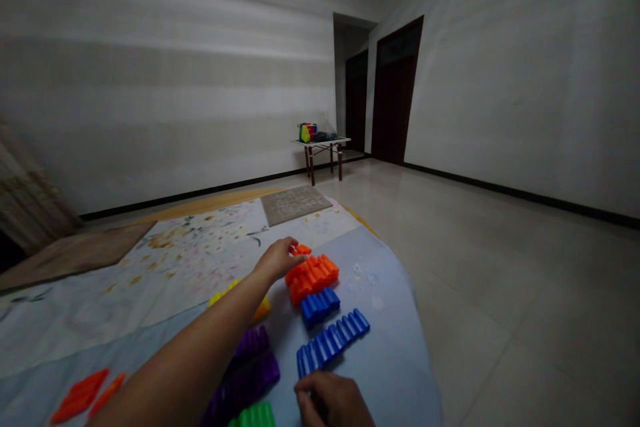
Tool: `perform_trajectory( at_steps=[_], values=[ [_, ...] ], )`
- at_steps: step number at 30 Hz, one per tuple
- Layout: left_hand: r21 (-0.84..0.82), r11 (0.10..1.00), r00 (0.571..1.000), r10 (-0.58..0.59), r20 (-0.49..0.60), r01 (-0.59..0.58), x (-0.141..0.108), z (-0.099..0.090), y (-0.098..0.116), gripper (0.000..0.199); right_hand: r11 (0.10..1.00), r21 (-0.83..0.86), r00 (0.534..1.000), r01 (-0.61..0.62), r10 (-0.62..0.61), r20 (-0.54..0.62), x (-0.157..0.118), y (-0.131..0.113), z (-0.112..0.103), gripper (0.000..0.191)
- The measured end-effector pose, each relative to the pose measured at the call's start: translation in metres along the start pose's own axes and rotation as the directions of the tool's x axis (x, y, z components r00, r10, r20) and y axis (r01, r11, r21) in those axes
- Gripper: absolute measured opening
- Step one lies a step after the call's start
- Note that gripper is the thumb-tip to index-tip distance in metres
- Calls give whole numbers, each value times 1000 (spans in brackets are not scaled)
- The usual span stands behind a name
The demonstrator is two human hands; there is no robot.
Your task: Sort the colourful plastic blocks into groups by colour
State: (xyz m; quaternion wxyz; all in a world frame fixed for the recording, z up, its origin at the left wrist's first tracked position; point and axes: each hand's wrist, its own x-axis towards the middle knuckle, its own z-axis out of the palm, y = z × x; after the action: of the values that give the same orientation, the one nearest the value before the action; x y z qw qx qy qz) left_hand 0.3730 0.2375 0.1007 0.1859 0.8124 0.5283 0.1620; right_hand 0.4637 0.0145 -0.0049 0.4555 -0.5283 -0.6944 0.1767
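My left hand reaches over the cloth to the far end of the orange ribbed pieces, its fingers curled at a small orange piece. Nearer to me lie a short group of blue pieces and a longer blue row. My right hand is at the bottom, fingers curled, close to the near end of the long blue row; whatever its fingertips hold is hidden. Purple pieces and yellow pieces are partly covered by my left forearm.
Green pieces sit at the bottom edge, red-orange pieces at the lower left. The table's flowered cloth bears a grey mat at the back and a brown mat at left. A small table stands by the wall.
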Motion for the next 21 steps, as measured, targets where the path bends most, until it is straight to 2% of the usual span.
perform_trajectory(
  at_steps=[6, 11, 15, 21],
  values=[
    [-1, 1000, 999, 23, 38, -23, -14, 2, 3, 51, 1000, 14, 1000, -6, 6, -15, -1, 1, 3, 19],
    [-39, 999, 999, 36, 11, -35, -23, -1, 4, 52, 1000, 7, 999, -21, 21, -31, 1, -5, -2, 23],
    [-59, 998, 1000, 22, -16, -23, -21, 3, 8, 49, 1000, 10, 1000, -5, 5, -13, 2, -7, -3, 23],
    [-36, 999, 999, -10, -44, 8, -16, 2, 10, 50, 999, 11, 997, -33, 34, -69, 0, -7, -2, 25]
  ],
)
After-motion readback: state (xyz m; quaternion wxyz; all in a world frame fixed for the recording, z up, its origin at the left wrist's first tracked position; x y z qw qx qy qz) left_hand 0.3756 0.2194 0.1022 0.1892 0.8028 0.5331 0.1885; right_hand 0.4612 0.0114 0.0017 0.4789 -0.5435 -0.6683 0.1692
